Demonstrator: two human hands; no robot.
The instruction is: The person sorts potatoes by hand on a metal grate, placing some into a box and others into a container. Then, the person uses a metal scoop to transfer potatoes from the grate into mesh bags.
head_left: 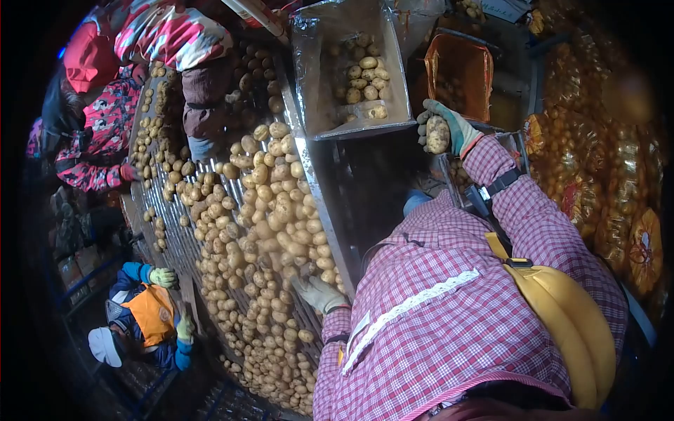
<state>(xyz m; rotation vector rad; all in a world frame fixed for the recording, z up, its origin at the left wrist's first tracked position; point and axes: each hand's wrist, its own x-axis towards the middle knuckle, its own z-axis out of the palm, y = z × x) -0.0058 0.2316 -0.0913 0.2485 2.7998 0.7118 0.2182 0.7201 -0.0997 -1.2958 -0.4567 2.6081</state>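
The right hand (460,128) grips one potato (437,136), its long axis pointing roughly toward the orange bin (456,48) just beyond, while the left hand (319,295), farther from that bin, lies fingers outstretched beside the heaped potatoes (281,203).

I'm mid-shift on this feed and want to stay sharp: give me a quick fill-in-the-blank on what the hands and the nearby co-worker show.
1. The wearer's right hand grips a single ____.
2. The wearer's ____ hand is at the roller conveyor.
3. On both hands, the wearer has ____.
4. The co-worker at the lower left of the picture wears a cap coloured ____.

Missing words: potato; left; gloves; white.
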